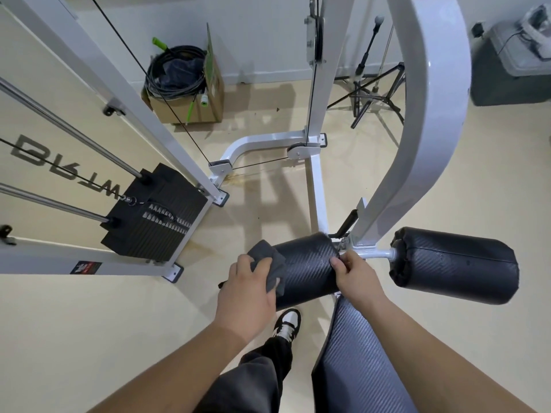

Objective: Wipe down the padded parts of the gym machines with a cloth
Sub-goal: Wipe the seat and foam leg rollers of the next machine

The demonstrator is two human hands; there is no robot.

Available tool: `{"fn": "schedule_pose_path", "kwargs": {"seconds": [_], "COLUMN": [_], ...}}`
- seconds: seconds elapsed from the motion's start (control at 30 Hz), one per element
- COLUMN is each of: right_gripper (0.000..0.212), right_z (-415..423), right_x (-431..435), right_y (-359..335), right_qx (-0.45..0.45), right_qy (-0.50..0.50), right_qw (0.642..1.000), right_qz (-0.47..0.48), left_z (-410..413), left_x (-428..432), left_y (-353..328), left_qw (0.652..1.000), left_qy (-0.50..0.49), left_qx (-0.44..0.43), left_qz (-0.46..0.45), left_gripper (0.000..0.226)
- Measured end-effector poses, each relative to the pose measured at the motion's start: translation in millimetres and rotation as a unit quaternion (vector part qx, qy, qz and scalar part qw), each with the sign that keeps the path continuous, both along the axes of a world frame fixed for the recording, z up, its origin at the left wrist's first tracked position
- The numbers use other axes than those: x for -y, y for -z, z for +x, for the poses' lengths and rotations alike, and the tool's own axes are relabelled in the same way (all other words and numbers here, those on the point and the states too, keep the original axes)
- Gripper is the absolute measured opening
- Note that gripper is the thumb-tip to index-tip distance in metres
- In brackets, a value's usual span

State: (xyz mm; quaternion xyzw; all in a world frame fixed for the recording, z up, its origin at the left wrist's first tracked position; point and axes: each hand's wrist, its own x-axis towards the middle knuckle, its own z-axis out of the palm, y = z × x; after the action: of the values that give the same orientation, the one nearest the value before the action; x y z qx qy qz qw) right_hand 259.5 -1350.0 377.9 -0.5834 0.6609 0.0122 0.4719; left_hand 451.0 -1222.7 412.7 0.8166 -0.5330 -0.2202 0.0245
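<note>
At the frame's foot, left roller pad (pixel 307 269): being wiped; this is judged the step in hand.
Cloth (pixel 268 262): a grey wad, pressed to that pad's 9 o'clock end.
Left hand (pixel 244 289): fingers are curled over the cloth and clamped on it.
Right hand (pixel 354 274): fingers and thumb are closed round the pad's 3 o'clock end.
Right roller pad (pixel 459 263): at 3 o'clock, untouched; judged still to be wiped.
Seat pad (pixel 357 368): at 6 o'clock; whether it is wiped cannot be told.

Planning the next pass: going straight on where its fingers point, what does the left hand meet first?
Probably the left black textured roller pad; the left hand holds a dark grey cloth against it.
</note>
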Motion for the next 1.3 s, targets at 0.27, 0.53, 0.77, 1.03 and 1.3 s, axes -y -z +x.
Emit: {"fn": "schedule_pose_path", "kwargs": {"seconds": [0.27, 0.53, 0.77, 1.03, 1.3], "right_gripper": [0.022, 0.044, 0.048, 0.028, 0.061], "right_z": [-4, -24, -18, -24, -1], "right_x": [-7, -10, -15, -11, -9], "right_y": [6, -13, -10, -7, -11], "right_qx": [0.050, 0.120, 0.124, 0.078, 0.058], "right_qy": [0.074, 0.122, 0.108, 0.092, -0.016], "right_qw": [0.996, 0.975, 0.977, 0.981, 0.995], "right_qz": [0.015, 0.141, 0.135, 0.153, 0.076], "left_z": [-60, -14, -25, -38, 2], "left_x": [83, 27, 46, 64, 6], "left_y": [13, 15, 9, 12, 10], "left_qw": [0.990, 0.967, 0.992, 0.977, 0.998], "left_qy": [0.138, 0.252, 0.120, 0.210, 0.049], "left_qx": [0.029, 0.030, 0.045, 0.029, 0.047], "left_qz": [0.010, -0.007, 0.001, 0.004, 0.003], "left_gripper": [0.057, 0.067, 0.056, 0.066, 0.051]}}
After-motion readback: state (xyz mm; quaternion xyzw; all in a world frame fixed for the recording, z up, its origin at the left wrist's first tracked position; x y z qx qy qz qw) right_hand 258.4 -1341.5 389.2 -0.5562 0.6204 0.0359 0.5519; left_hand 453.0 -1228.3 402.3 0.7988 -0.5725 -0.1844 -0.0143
